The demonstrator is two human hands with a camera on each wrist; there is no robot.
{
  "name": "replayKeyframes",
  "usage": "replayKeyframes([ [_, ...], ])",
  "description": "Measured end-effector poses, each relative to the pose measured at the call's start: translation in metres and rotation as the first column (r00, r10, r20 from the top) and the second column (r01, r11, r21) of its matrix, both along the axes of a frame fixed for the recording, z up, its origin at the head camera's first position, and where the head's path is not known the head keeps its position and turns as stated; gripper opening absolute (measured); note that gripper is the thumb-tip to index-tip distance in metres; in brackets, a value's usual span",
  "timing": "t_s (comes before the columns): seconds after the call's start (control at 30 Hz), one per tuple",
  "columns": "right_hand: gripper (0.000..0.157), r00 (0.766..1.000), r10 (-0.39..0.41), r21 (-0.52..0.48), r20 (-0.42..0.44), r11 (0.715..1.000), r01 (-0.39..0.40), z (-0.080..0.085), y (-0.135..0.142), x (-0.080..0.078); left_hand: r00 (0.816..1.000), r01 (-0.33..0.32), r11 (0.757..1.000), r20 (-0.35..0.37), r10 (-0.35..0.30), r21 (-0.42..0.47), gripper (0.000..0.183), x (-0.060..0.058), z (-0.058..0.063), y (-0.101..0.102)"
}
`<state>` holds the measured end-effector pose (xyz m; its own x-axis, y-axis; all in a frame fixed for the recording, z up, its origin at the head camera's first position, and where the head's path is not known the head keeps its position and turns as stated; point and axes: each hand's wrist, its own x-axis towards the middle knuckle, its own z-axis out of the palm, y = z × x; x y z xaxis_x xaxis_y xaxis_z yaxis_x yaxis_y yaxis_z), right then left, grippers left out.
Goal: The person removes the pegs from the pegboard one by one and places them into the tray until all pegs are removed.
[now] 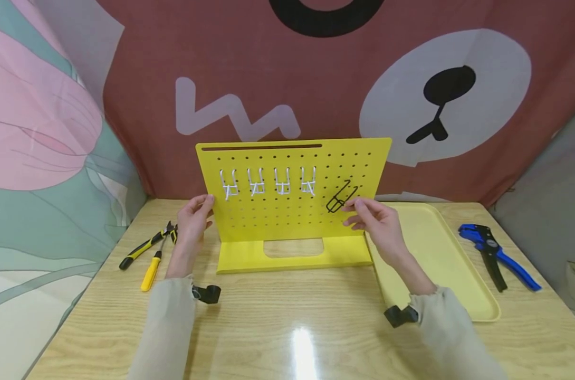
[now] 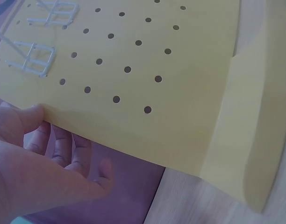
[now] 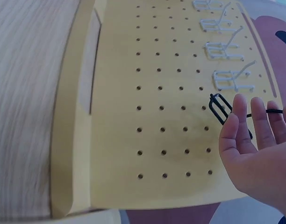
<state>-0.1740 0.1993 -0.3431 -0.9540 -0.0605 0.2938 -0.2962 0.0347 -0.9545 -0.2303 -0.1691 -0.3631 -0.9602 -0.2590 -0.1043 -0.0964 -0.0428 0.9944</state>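
A yellow pegboard (image 1: 268, 211) stands upright on its bent foot on the table. My left hand (image 1: 194, 215) grips its left edge, thumb on the front face and fingers behind, as the left wrist view shows. Several white wire hooks (image 1: 282, 182) hang in a row across its upper part. Between the thumb and fingers of my right hand (image 1: 375, 221) I pinch a black wire hook (image 1: 336, 203). It is held tilted in front of the board's right side, to the right of the white hooks. In the right wrist view the black hook (image 3: 219, 110) is partly hidden by fingers.
A pale yellow tray (image 1: 477, 285) lies right of the board, partly under my right forearm. Farther right is a blue and black wire stripper (image 1: 494, 250). On the left lie yellow-black pliers (image 1: 142, 248) and a yellow screwdriver (image 1: 151, 272). A printed cloth (image 1: 230, 63) hangs behind.
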Motion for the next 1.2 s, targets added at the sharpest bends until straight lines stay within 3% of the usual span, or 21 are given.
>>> replayKeyframes([
  [0.37, 0.031, 0.998, 0.050, 0.019, 0.045, 0.999, -0.051, -0.002, 0.024, 0.002, 1.000, -0.013, 1.000, 0.009, 0.013, 0.008, 0.026, 0.000, -0.001, -0.001],
  [0.57, 0.024, 0.998, 0.026, 0.057, 0.051, 0.998, -0.029, 0.003, 0.044, 0.003, 1.000, -0.012, 1.000, 0.013, 0.011, 0.012, 0.024, 0.000, 0.000, 0.000],
  [1.0, 0.024, 0.999, 0.005, 0.034, 0.041, 0.999, -0.007, 0.013, 0.089, -0.003, 1.000, -0.007, 1.000, 0.012, 0.007, 0.020, 0.026, 0.000, 0.000, 0.000],
  [1.2, 0.026, 0.994, -0.047, 0.036, 0.096, 0.998, 0.044, 0.011, 0.110, -0.004, 1.000, -0.004, 1.000, 0.009, 0.004, 0.020, 0.024, 0.000, 0.000, 0.000],
])
